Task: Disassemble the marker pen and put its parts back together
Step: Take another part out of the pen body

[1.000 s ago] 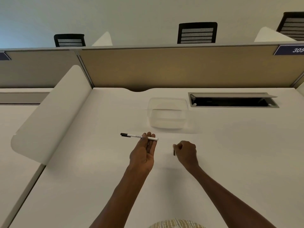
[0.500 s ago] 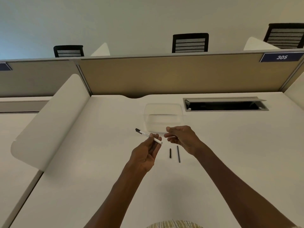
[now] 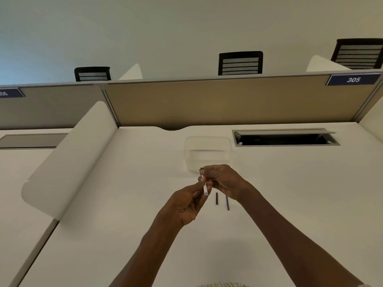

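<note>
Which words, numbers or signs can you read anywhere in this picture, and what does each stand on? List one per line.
"305": white numerals on the dark blue nameplate at the right end of the tan partition panel.
Dark blue nameplate on the left: cut off and blurred; it seems to end in "06", not surely readable.
Marker barrel: no print can be made out.

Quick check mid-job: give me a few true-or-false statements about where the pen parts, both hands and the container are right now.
1. Both hands hold the white pen barrel above the desk. True: left hand, right hand.
2. Two dark pen parts lie on the desk. True.
3. The dark parts sit inside the clear container. False: they lie on the desk nearer the person.
4. The right hand rests flat on the desk. False: it is raised, at the barrel's far end.
</note>
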